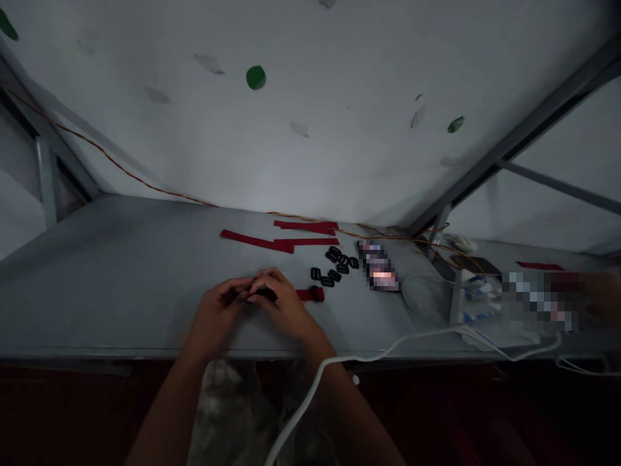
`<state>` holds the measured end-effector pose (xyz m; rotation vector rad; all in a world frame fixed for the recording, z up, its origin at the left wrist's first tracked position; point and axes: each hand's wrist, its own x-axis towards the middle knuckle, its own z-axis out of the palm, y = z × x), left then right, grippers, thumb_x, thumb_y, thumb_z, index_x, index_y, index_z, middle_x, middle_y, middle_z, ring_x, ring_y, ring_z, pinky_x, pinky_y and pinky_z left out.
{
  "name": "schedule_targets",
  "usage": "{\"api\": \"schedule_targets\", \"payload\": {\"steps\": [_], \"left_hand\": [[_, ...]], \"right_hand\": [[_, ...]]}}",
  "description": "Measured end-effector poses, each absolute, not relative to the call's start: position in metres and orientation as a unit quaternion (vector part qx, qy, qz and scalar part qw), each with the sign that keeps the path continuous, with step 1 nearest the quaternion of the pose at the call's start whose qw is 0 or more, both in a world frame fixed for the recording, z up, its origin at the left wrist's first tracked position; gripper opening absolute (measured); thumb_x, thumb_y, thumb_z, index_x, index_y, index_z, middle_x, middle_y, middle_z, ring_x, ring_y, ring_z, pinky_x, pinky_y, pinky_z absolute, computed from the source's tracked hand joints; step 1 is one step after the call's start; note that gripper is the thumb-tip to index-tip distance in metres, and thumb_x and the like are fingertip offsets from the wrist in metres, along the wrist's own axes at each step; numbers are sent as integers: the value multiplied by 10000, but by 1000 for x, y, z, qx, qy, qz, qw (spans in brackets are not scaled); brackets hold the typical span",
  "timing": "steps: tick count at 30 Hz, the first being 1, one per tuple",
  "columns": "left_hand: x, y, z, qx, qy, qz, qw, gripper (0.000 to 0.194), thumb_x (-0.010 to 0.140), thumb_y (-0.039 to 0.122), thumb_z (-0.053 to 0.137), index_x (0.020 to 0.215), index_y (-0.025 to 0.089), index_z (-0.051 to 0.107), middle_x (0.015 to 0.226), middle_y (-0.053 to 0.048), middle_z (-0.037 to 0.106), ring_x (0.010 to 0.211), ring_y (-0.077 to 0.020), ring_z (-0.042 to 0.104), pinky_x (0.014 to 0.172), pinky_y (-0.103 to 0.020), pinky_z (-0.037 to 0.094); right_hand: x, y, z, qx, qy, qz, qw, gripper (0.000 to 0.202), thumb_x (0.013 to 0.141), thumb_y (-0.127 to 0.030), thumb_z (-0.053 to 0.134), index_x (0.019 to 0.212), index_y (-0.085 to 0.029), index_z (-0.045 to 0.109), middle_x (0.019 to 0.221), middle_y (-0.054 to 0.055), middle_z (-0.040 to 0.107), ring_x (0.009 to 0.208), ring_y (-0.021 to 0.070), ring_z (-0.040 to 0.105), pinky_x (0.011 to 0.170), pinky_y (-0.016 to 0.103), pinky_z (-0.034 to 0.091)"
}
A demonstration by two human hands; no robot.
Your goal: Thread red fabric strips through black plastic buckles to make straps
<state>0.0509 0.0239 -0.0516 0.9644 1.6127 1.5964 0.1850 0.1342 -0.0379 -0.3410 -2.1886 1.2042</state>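
Observation:
My left hand [218, 310] and my right hand [280, 303] meet above the grey table, fingertips pinched close together. Between them is a red webbing strap [304, 296], whose far end sticks out to the right of my right hand. A black slide buckle [316, 293] sits on that end. Something dark shows between my fingers, but they hide most of it. Several loose black slide buckles [334, 275] lie in a group beyond the strap. Farther back, more red straps [305, 242] rest flat, one of them a longer slanted strap [255, 241].
A lit phone [381, 265] lies right of the buckles. A white cable [378, 356] crosses over my right forearm. Further right stand a clear plastic container [478, 298] and another person's hand [601, 298]. Thin wires [301, 217] run along the wall [339, 162].

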Motion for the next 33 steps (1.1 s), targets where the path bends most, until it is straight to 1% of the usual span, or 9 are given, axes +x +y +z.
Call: {"api": "schedule_targets", "payload": {"steps": [4, 8, 13, 17, 20, 22, 25, 30, 33], "left_hand": [[58, 27, -50, 373, 648, 602, 279, 300, 802, 368, 679, 1037, 185, 716, 1018, -78, 750, 939, -226, 694, 878, -345, 533], [64, 30, -50, 365, 707, 560, 230, 333, 834, 437, 643, 1052, 196, 713, 990, -80, 755, 922, -246, 703, 866, -366, 531], [67, 30, -49, 372, 730, 538, 199, 302, 842, 438, 627, 1012, 204, 712, 977, -79, 757, 883, -246, 707, 829, -359, 533], [66, 29, -49, 368, 723, 547, 206, 307, 833, 462, 632, 980, 198, 689, 954, -75, 752, 864, -239, 708, 811, -348, 533], [68, 30, -48, 369, 730, 539, 202, 282, 825, 446, 634, 956, 199, 676, 913, -64, 748, 833, -234, 704, 766, -330, 531], [70, 30, -49, 381, 738, 521, 197, 237, 820, 393, 634, 956, 204, 675, 892, -55, 746, 800, -226, 697, 734, -316, 522], [73, 29, -50, 387, 725, 533, 199, 203, 821, 329, 622, 972, 201, 667, 895, -49, 744, 785, -207, 690, 716, -295, 516], [72, 25, -50, 428, 687, 548, 210, 256, 799, 319, 646, 1016, 184, 645, 960, -59, 744, 859, -207, 701, 766, -296, 529], [73, 26, -48, 413, 704, 538, 211, 219, 820, 331, 616, 982, 188, 653, 932, -51, 743, 845, -202, 699, 760, -293, 529]], "right_hand": [[189, 132, -34, -147, -749, 552, 335, 115, 898, -311, 658, 918, -201, 629, 1046, 51, 628, 1001, 170, 601, 915, 317, 493], [197, 127, -30, -199, -649, 640, 359, 174, 857, -360, 691, 875, -194, 645, 824, 13, 647, 763, 142, 594, 735, 270, 489], [208, 122, -27, -203, -591, 679, 385, 210, 812, -372, 757, 874, -195, 663, 793, 6, 652, 711, 119, 592, 674, 242, 480], [206, 120, -28, -276, -583, 682, 344, 331, 808, -420, 752, 999, -211, 582, 672, -43, 600, 462, 80, 501, 443, 203, 394], [200, 116, -33, -304, -583, 690, 304, 346, 826, -453, 719, 993, -205, 544, 752, -25, 628, 391, 79, 511, 353, 202, 362], [198, 112, -35, -292, -557, 721, 290, 363, 826, -456, 715, 1013, -213, 520, 846, -5, 656, 441, 106, 586, 379, 224, 433], [197, 108, -35, -254, -548, 736, 304, 351, 799, -376, 759, 1005, -206, 532, 838, -7, 670, 606, 126, 655, 585, 262, 546], [203, 106, -32, -186, -665, 656, 305, 207, 824, -335, 756, 972, -203, 693, 950, 34, 685, 905, 149, 652, 824, 275, 511], [206, 104, -31, -165, -743, 569, 312, 120, 854, -317, 733, 904, -208, 722, 988, 40, 662, 944, 151, 618, 862, 276, 472]]}}
